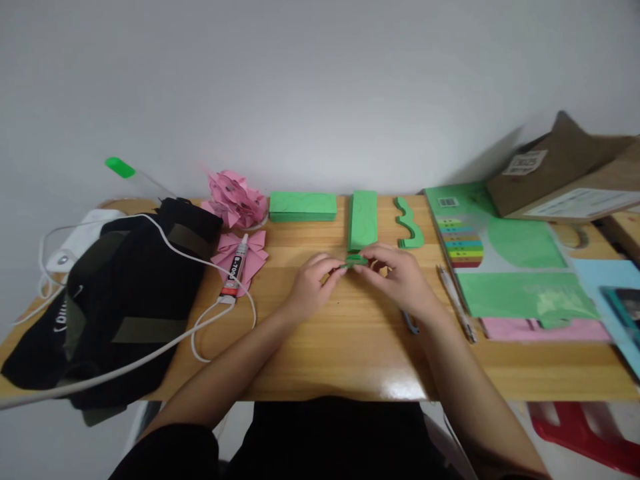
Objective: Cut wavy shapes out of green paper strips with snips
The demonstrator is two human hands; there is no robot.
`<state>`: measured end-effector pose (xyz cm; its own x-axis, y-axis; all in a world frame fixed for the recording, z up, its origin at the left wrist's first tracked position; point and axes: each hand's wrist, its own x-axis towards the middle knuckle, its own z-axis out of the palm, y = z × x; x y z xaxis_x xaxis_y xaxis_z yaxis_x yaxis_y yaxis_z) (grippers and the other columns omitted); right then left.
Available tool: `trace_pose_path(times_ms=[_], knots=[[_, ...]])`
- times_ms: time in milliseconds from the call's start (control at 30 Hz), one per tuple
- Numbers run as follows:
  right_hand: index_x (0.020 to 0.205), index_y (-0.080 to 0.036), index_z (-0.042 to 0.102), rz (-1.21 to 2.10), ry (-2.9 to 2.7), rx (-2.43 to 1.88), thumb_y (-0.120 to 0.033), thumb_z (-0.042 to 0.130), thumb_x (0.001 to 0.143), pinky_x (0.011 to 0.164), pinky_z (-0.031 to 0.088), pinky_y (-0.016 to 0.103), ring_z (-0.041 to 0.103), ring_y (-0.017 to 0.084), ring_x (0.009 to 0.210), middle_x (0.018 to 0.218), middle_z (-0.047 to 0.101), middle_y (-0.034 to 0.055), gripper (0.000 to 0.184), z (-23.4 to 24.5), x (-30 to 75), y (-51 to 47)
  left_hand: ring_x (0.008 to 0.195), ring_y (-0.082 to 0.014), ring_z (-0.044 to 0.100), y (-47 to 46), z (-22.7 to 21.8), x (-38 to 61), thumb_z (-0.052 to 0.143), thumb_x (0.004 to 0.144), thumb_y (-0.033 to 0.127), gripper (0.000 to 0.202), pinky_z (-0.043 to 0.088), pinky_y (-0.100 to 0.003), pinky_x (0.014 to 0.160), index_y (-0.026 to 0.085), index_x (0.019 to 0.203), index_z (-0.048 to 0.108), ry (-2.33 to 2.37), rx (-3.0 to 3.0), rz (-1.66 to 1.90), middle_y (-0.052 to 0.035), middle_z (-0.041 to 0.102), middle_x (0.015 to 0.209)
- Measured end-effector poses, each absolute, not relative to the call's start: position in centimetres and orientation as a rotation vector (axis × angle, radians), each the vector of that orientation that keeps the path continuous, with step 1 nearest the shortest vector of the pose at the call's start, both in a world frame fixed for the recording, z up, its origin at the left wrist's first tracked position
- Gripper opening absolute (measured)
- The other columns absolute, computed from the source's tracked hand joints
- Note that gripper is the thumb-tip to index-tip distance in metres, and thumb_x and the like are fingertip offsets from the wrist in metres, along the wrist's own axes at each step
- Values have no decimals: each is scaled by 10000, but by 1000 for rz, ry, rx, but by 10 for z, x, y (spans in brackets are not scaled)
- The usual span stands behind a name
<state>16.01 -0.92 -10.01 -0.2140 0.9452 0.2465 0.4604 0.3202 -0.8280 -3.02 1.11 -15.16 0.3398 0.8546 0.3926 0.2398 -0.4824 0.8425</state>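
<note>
Both hands meet over the middle of the table, pinching a small green paper piece point(357, 259) between them. My left hand point(314, 283) grips its left end with thumb and fingertips. On the other end, my right hand point(397, 275) is closed with fingers bent. Just beyond the hands lies an upright stack of green paper strips point(363, 217). A second green stack point(303, 207) lies sideways to its left. Wavy green paper cut-outs point(410, 223) rest to the right. Partly under my right forearm, a blue-grey handle-like thing point(411, 323) shows; the rest is hidden.
At left lie a black bag point(135, 293), a white cable point(165, 340), a glue tube point(234, 270) and pink folded paper point(235, 200). Rightward are a pen point(456, 303), a green paper pack point(525, 290) and a cardboard box point(565, 177). A wall stands behind the wooden table point(320, 367).
</note>
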Motion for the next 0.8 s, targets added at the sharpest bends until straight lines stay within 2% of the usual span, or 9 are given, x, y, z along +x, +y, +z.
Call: trace_pose_path(times_ms=[133,267,467,533,667,733,800], knots=[[735,-185,687,802,-1842,-1302,-170,669,810,558,458,261,571,145,585,694,648,22,78,-101,160,-8,824,-177,663,9,-151,-31,610,899,203,137,523,-311,770,177,829,725,968,1899,1226,-67,722,842],[741,-190,709,790,-1789,-1299,-184,639,815,573,470,263,612,158,621,735,712,45,103,-96,159,-9,771,-156,656,12,-140,-32,603,898,229,186,509,-275,716,183,757,715,987,1832,1267,-44,708,790],[778,-187,703,694,-1499,-1391,-290,645,827,595,468,275,620,169,661,732,711,39,128,-73,184,-7,669,-123,573,49,-95,10,652,852,275,224,454,-243,643,176,652,641,970,1731,1174,7,629,682],[762,-185,682,682,-1375,-1454,-316,654,835,579,461,269,603,157,632,691,682,23,153,-68,204,0,633,-112,551,65,-84,37,679,834,252,205,432,-235,621,169,653,630,962,1689,1107,27,607,649],[649,-167,615,759,-1206,-1599,-340,679,880,521,470,250,563,123,532,580,602,-9,295,-72,242,19,556,-97,492,90,-81,89,649,856,169,311,400,-234,588,157,565,539,1019,1602,975,60,466,518],[768,-141,647,800,-1132,-1679,-332,647,938,551,510,255,595,119,577,680,635,-4,256,-81,253,29,596,-104,540,98,-86,108,614,906,197,294,454,-243,632,142,620,573,1050,1569,899,44,522,576],[998,-132,665,837,-1071,-1748,-337,617,974,629,566,296,653,139,700,887,685,28,212,-90,260,36,712,-133,621,104,-92,120,606,943,268,205,529,-288,706,120,808,648,1088,1549,815,-2,637,760]])
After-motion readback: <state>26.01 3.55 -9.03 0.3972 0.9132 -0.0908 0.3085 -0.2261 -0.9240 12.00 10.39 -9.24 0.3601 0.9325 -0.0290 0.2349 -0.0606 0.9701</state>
